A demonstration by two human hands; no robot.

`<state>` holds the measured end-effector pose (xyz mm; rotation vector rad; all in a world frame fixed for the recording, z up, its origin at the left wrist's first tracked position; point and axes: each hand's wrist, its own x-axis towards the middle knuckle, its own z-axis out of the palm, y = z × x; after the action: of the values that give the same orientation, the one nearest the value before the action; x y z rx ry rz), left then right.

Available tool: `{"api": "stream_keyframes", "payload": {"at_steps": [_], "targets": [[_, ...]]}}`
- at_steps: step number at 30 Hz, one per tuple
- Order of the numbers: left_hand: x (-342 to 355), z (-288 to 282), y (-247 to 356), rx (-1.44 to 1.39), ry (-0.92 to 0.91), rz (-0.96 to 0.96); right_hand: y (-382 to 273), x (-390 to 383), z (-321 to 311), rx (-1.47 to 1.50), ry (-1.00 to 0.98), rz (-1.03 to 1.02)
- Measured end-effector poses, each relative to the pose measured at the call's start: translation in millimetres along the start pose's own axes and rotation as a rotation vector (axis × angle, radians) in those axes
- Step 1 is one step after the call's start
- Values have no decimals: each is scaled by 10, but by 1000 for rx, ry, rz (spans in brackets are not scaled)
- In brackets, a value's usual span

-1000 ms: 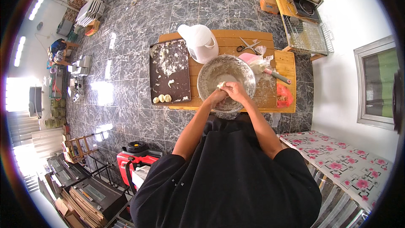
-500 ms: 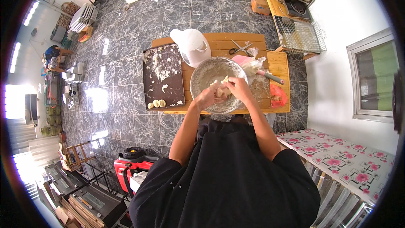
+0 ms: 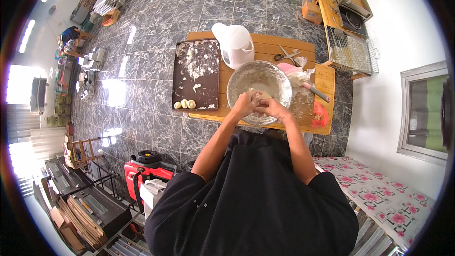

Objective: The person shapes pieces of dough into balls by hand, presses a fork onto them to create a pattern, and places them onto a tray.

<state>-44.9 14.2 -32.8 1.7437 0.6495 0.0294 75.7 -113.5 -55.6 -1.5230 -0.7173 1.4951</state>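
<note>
Over a wide metal bowl (image 3: 235,85) with a flour-dusted inside, my two hands meet near its front rim. Between them is a piece of pale dough (image 3: 263,94), partly hidden by fingers. My left hand (image 3: 246,105) curls round its left side, and my right hand (image 3: 276,108) closes on it from the right. Left of the bowl lies a dark baking tray (image 3: 208,87) strewn with white flour and scraps. Three round dough pieces (image 3: 184,104) sit in a row at the tray's near left corner.
A white plastic jug (image 3: 235,45) stands behind the bowl on the wooden table (image 3: 268,42). Scissors (image 3: 286,57), a clear plastic bag (image 3: 299,77), a grey-and-pink handle (image 3: 318,93) and a red plastic bag (image 3: 321,114) lie to the right. A wire rack (image 3: 348,50) is farther right.
My hands have drawn together round the dough; earlier the right fingers pinched a bit of it higher up, while the left hand lay more open. The whole view has shifted, moving the table rightward.
</note>
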Motion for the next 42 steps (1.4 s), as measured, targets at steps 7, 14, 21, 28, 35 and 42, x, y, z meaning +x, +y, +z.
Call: {"api": "stream_keyframes", "payload": {"at_steps": [7,14,21,28,35,42], "targets": [[-55,-77,-12,533,283,131,-236,-68,134,189,24,185],[-133,-137,71,137,306,238,-245,-93,138,121,64,194],[-28,-148,209,-127,303,-44,-105,-55,173,437,184,-63],[11,-127,210,-484,165,-134,-201,-38,124,548,311,-78],[-37,-230,32,-733,-8,-150,-205,-111,43,454,397,-64],[-35,-207,134,-296,-34,-116,-120,-8,17,295,353,-110]]}}
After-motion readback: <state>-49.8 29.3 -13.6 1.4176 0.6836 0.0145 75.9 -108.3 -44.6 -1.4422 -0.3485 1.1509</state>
